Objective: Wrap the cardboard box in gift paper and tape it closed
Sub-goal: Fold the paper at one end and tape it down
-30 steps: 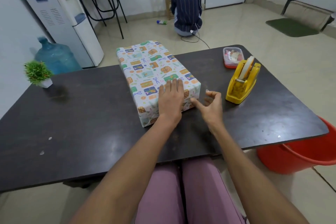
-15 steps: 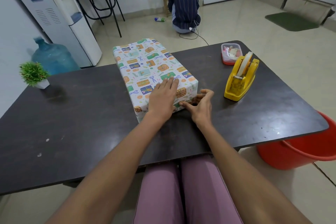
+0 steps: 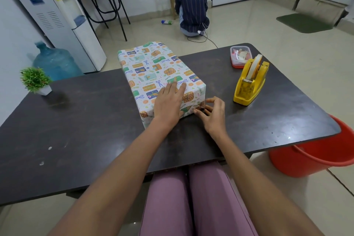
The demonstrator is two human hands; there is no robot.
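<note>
The box [image 3: 153,71], covered in white gift paper with colourful present prints, lies lengthwise on the dark table [image 3: 80,124]. My left hand [image 3: 168,103] lies flat on the box's near top end, fingers straight, pressing the paper down. My right hand [image 3: 211,115] is at the box's near right corner, fingers curled, its fingertips touching the folded paper on the near end face. Whether a piece of tape is under those fingertips is too small to tell. A yellow tape dispenser [image 3: 251,82] with a white roll stands to the right of the box.
A small clear tub with a red base [image 3: 240,58] sits behind the dispenser. A potted green plant [image 3: 35,80] stands at the table's left edge. An orange bucket [image 3: 314,151] is on the floor at right. A person [image 3: 191,7] crouches on the floor beyond the table.
My right hand moved left from the open table to the box's near right corner and now touches the end fold. My left hand stayed flat on the box top.
</note>
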